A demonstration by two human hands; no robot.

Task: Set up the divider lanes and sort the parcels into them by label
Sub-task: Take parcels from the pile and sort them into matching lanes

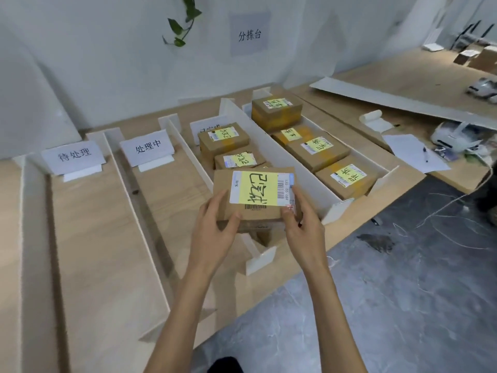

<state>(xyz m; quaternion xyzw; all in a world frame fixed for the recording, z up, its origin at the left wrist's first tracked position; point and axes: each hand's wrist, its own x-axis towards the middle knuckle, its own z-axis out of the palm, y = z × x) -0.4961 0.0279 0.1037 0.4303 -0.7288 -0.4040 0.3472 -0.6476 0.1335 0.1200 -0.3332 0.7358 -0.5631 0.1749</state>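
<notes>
Wall sign [249, 35] "分拣台"; lane cards "待处理" [74, 155] and "处理中" [147, 147]; held parcel's yellow note [258, 187] "已完成".

A green vine [185, 21] hangs down the white wall at the top of the frame, left of a grey sign [249, 35] printed with three black characters. At the right edge, a white device [454, 137] sits on the desk [414, 118] beside loose white paper [412, 153] with a pen [425, 154] lying on it. A white roll [372, 117] rests just above the paper. Grey marbled floor [376, 305] fills the lower right, with thin white cables [443, 208] trailing across it.
</notes>
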